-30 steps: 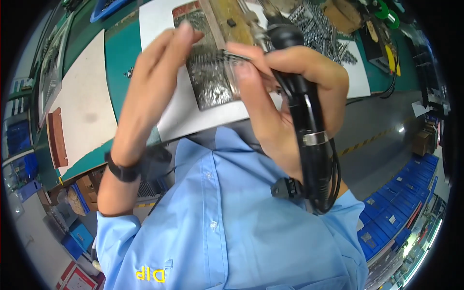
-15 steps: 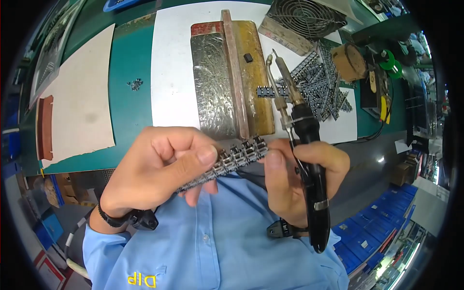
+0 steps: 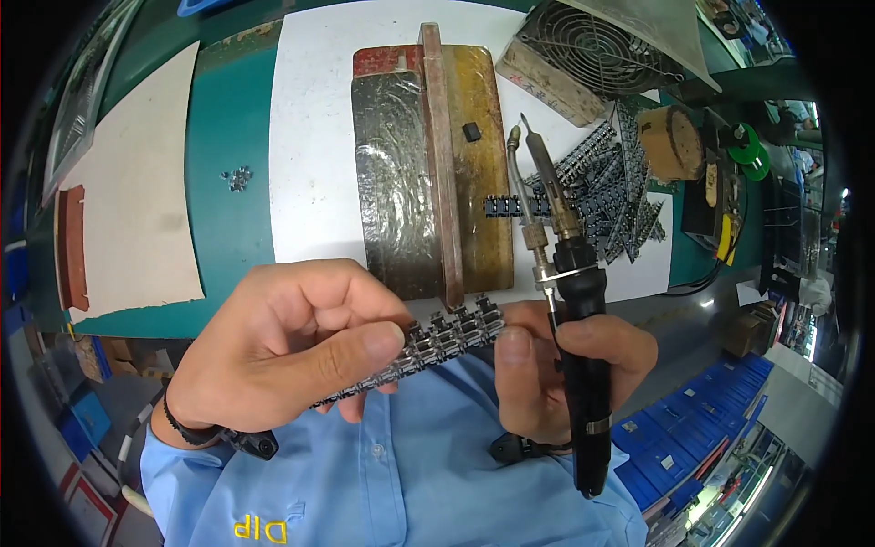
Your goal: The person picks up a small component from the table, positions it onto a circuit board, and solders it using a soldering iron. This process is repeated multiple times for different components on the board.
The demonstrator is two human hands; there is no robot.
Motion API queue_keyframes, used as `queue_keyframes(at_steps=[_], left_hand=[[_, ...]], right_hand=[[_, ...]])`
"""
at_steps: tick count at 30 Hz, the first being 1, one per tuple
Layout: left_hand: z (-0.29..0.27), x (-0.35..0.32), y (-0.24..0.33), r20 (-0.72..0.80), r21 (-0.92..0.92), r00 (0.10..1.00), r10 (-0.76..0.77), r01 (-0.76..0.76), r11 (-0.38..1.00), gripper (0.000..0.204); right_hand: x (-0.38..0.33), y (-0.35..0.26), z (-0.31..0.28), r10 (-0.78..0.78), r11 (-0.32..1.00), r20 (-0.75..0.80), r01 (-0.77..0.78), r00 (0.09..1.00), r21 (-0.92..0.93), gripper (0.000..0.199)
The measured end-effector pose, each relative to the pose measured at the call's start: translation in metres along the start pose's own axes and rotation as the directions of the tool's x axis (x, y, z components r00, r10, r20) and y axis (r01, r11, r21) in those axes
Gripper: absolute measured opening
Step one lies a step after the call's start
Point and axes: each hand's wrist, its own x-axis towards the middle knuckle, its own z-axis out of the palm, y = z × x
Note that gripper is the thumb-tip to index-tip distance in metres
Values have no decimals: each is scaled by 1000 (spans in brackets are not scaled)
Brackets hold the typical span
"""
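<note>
My left hand [image 3: 292, 351] pinches a long narrow strip of small black components [image 3: 428, 346], held level close to my chest. My right hand [image 3: 565, 374] touches the strip's right end with its thumb and fingertips while also gripping a black-handled soldering iron [image 3: 570, 301], whose metal tip points up and away over the bench. Beyond my hands lies a worn metal work plate with a raised centre bar [image 3: 437, 164] on a white sheet [image 3: 310, 137]. A short black component strip [image 3: 506, 208] rests just to the right of the plate.
A heap of similar black strips [image 3: 620, 191] lies right of the plate. A grey fan unit [image 3: 592, 55] stands at the back right, a green solder spool [image 3: 749, 146] and brown holder [image 3: 670, 141] beyond. Beige board [image 3: 137, 182] covers the green mat at left.
Both hands have drawn back from the work plate toward my chest. The component strip now sits level between them, and the soldering iron stands more upright.
</note>
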Motion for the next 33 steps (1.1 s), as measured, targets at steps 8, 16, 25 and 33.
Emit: queue_keyframes(at_steps=[8,16,25,33], left_hand=[[17,8,47,-79,111,995,-53,61,992,15],[-53,83,198,-56,890,593,803,-334,309,18],[-79,284,295,-66,988,530,846,-84,130,22],[-76,374,292,-62,974,749,660,-101,205,24]], right_hand=[[32,2,-23,96,995,15,-97,995,19,32],[54,-26,-90,89,994,-19,-88,996,68,29],[78,-24,-117,208,978,-176,-200,962,62,28],[81,-2,-151,197,969,-258,-229,946,-98,25]])
